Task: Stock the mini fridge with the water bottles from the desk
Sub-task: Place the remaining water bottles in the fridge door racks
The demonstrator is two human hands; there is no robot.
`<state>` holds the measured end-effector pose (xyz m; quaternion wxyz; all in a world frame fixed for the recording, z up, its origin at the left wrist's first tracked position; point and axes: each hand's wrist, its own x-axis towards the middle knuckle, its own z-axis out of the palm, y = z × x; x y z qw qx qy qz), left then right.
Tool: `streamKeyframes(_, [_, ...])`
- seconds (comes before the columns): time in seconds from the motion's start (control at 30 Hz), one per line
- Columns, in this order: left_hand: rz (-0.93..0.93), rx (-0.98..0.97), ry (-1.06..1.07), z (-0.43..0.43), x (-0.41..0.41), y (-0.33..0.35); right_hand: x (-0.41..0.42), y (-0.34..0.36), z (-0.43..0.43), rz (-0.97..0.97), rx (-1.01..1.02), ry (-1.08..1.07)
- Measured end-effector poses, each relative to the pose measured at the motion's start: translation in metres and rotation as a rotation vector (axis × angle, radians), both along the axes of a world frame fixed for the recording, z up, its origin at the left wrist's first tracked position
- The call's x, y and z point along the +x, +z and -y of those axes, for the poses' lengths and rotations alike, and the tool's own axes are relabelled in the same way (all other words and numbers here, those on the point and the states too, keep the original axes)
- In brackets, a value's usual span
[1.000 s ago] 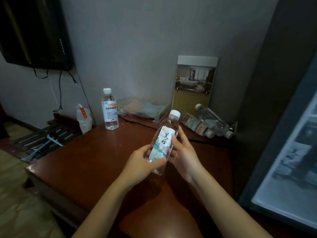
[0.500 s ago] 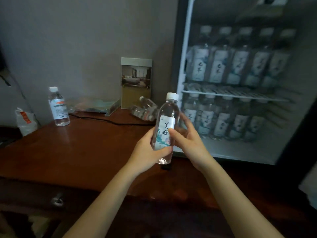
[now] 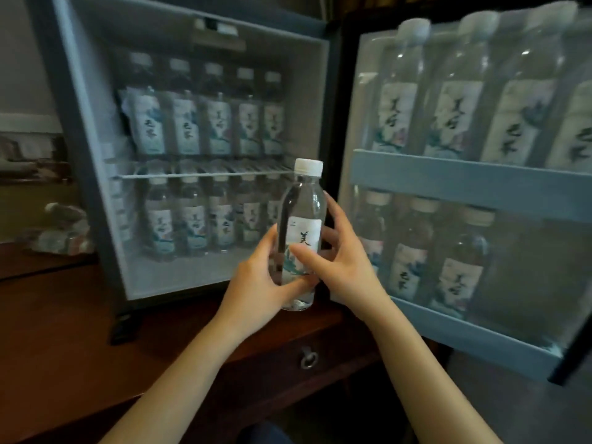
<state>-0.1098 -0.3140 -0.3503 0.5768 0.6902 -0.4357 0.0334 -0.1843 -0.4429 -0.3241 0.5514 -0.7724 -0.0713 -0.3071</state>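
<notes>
A: How is the light looking?

B: The scene is sitting in dim, cool light. The open fridge [image 3: 192, 155] is showing pale grey-blue inside, while the wooden desk [image 3: 64, 315] is sinking into dark brown shadow.

A: Is anything sharp?

B: The bottle [image 3: 301, 232] at centre is staying fairly clear, catching small glints. The bottles in the door rack [image 3: 464, 181] are smearing with blur, and straight edges are bowing outward toward the frame's corners. The left edge is blurring too.
</notes>
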Motion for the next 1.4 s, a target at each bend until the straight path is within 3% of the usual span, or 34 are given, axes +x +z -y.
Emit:
streamKeyframes(0.43, [0.075, -0.075, -0.284, 0.109, -0.102, 0.016, -0.133, 0.011, 0.083, 0.209, 0.065, -0.254])
streamKeyframes(0.8, [0.296, -0.029, -0.193, 0.154, -0.145, 0.023, -0.191, 0.010, 0.124, 0.249, 0.041, -0.278])
streamKeyframes(1.13, [0.407, 0.082, -0.007, 0.174, -0.142, 0.015, -0.180, -0.013, 0.140, 0.172, 0.059, -0.385])
streamKeyframes(1.4, [0.539, 0.095, -0.033, 0.173, -0.141, 0.014, -0.172, -0.029, 0.140, 0.124, 0.006, -0.509])
